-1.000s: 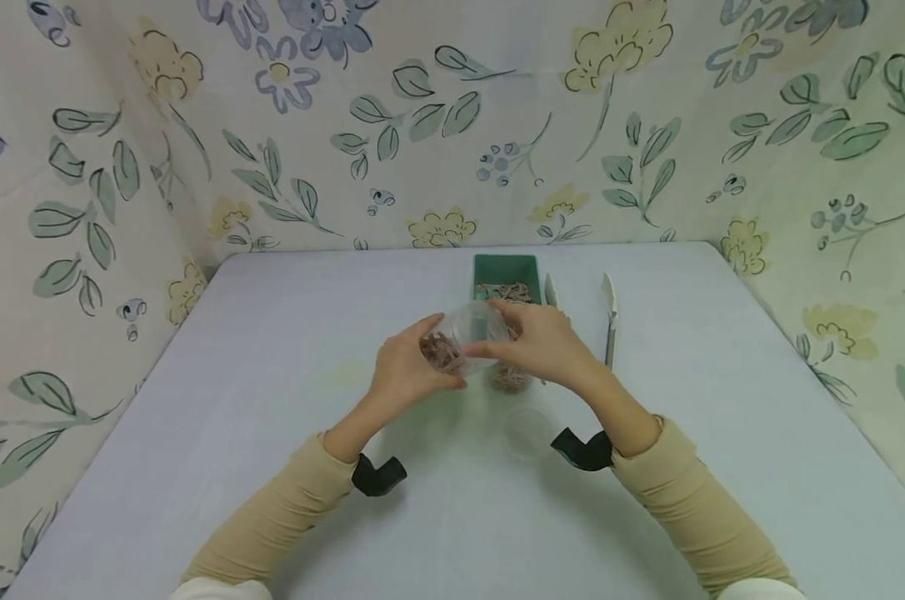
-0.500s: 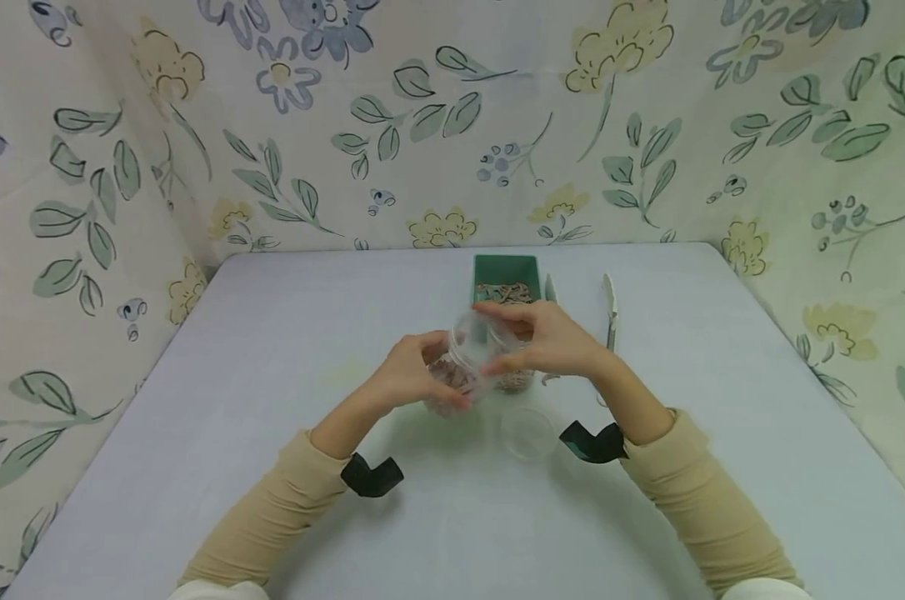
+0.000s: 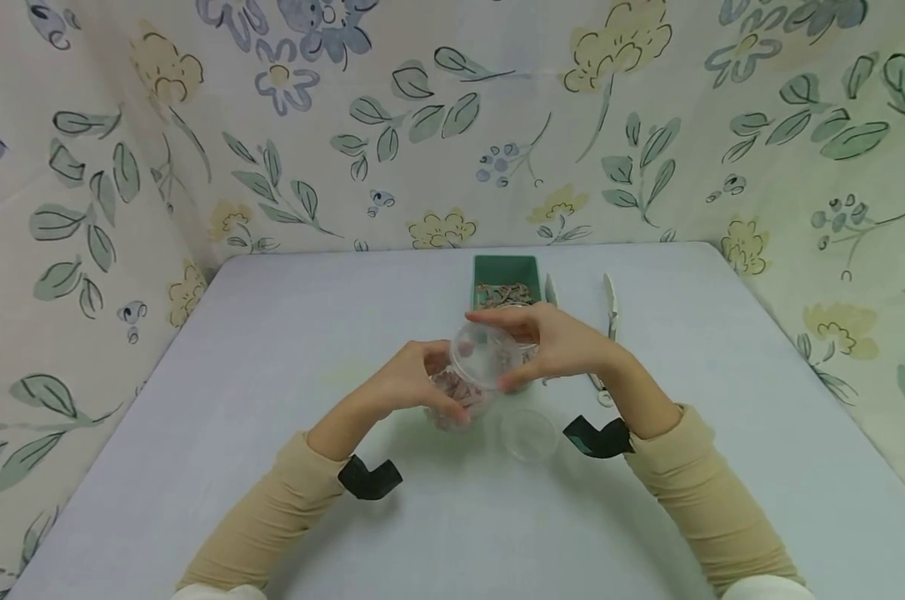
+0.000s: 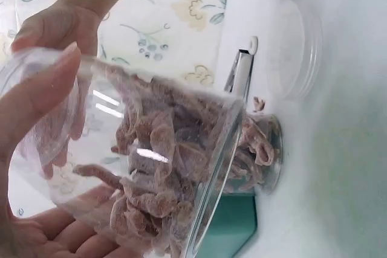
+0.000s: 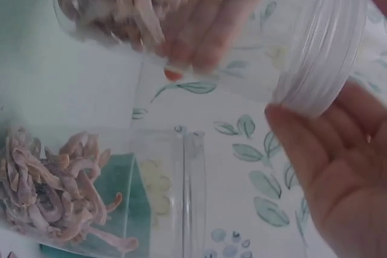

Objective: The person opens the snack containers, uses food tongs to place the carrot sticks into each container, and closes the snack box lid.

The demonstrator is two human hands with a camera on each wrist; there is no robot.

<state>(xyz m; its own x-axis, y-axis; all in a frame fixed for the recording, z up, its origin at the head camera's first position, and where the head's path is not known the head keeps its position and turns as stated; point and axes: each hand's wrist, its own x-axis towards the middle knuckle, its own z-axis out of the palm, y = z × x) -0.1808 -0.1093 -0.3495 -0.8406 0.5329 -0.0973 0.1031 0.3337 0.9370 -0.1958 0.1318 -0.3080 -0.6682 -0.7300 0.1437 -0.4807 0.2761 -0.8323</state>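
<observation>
My left hand (image 3: 407,379) grips a clear plastic jar (image 4: 163,155), tilted, its lower part filled with brownish dried strips. Fingers and thumb curl around the jar's side. At the jar's mouth sits a translucent ridged lid (image 5: 320,46), with the fingers and thumb of my right hand (image 3: 565,346) around its rim. Behind the held jar stands a second clear jar (image 5: 78,191) with similar strips, partly hidden by my right hand in the head view.
A second round lid (image 3: 530,435) lies on the white table in front. Farther back is a green tray (image 3: 506,268) holding more strips. Metal tongs (image 3: 610,304) lie spread to its right, partly behind my right arm. One loose strip (image 4: 259,104) lies beside the second jar.
The held jar has come down and tipped more upright, with its lidded mouth facing up. My right hand has turned at the lid, its fingers spreading around the rim.
</observation>
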